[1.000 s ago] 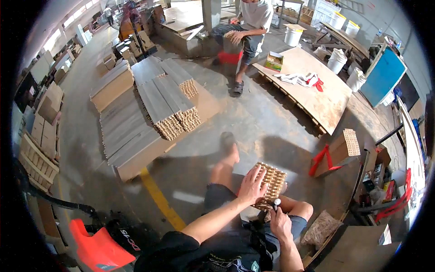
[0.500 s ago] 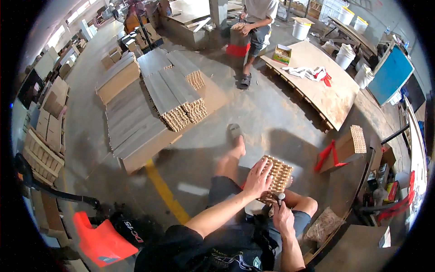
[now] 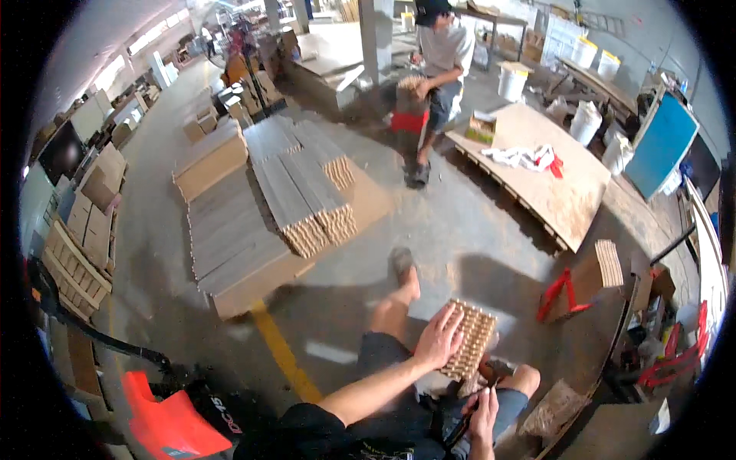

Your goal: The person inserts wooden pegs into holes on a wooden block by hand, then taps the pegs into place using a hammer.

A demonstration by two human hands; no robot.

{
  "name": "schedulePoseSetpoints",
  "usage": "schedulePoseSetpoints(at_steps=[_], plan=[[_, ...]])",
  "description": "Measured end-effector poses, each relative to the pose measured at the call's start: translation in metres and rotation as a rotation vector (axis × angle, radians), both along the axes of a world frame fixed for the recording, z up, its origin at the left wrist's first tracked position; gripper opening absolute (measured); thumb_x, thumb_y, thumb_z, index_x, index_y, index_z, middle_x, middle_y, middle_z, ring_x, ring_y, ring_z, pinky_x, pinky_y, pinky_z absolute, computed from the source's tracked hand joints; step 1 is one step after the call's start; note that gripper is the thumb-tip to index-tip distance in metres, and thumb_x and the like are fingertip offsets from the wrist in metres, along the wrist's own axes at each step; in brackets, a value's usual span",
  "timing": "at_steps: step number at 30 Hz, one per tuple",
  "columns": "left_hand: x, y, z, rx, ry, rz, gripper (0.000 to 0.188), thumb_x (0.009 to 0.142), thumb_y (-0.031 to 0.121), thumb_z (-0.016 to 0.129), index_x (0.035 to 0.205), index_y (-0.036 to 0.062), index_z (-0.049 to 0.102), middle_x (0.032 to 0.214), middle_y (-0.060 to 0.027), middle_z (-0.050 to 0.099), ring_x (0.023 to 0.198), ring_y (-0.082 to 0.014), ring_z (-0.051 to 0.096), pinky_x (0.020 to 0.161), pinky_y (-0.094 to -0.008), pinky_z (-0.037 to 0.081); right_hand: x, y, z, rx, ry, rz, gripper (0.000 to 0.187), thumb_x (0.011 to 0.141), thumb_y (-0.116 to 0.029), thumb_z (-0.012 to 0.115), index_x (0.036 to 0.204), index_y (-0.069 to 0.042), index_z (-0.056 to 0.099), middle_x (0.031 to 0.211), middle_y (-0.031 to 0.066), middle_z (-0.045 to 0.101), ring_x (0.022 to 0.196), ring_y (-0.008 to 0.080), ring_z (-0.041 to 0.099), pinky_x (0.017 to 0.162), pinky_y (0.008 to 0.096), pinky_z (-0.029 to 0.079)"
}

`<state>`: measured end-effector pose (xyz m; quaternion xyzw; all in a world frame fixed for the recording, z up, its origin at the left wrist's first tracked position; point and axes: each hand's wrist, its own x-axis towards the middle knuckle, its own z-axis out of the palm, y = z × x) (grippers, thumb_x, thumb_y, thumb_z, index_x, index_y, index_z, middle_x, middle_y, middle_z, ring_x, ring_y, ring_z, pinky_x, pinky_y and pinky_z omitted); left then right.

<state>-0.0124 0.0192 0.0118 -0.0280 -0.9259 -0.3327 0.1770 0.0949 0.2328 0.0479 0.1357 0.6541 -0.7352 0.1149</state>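
A block of bundled cardboard strips, its ridged end facing up, rests on my lap. My left hand lies flat on its left side with the fingers spread. My right hand is lower, by my right thigh, with the fingers closed around a thin dark tool. My left leg stretches out over the concrete floor, ending in a grey sandal.
A pallet of long grey strip bundles lies ahead on the left. Another person sits further off, holding a similar block over a red stool. A wooden pallet board lies to the right, a red stand nearby, an orange pallet jack at lower left.
The view has tilted upward a little, so everything sits lower in the picture. My left hand stays pressed on the block and my right hand remains beneath it.
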Motion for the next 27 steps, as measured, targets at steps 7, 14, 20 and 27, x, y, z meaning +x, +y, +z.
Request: schedulePoseSetpoints(at_steps=[7,14,20,27], plan=[[0.023,0.011,0.005,0.035,-0.027,-0.006,0.056,0.097,0.026,0.060,0.146,0.0012,0.048,0.155,-0.0239,0.037,0.143,-0.0405,0.039,0.117,-0.0477,0.037,0.022,0.013,0.011,0.183,0.007,-0.129,0.049,0.112,-0.041,0.033,0.086,-0.005,0.054,0.054,0.0046,0.049,0.044,0.0145,0.048,0.042,0.0273,0.040],[-0.001,-0.002,-0.002,0.015,0.016,0.051,0.047,0.093,0.025,0.062,0.135,0.0035,0.059,0.144,-0.0225,0.052,0.128,-0.0414,0.054,0.107,-0.0498,0.046,0.010,-0.010,0.037,0.374,0.076,-0.039,0.045,0.111,-0.035,0.037,0.091,-0.002,0.059,0.071,0.0048,0.061,0.062,0.0149,0.058,0.063,0.0311,0.051],[-0.014,-0.010,-0.002,0.077,-0.062,0.009,0.053,0.095,0.023,0.061,0.143,0.0044,0.051,0.157,-0.0196,0.039,0.144,-0.0398,0.038,0.117,-0.0479,0.037,-0.008,-0.003,0.036,0.523,0.012,0.078,0.052,0.105,-0.020,0.049,0.152,0.000,0.039,0.081,0.0123,0.065,0.073,0.0207,0.064,0.070,0.0355,0.053],[-0.002,0.002,-0.010,0.122,-0.062,0.015,0.054,0.094,0.023,0.062,0.144,0.0058,0.051,0.159,-0.0158,0.038,0.145,-0.0363,0.037,0.117,-0.0454,0.037,-0.019,0.002,0.057,0.892,0.306,0.407,0.052,0.105,-0.013,0.049,0.156,-0.012,0.039,0.082,0.0158,0.066,0.074,0.0291,0.065,0.075,0.0380,0.053]])
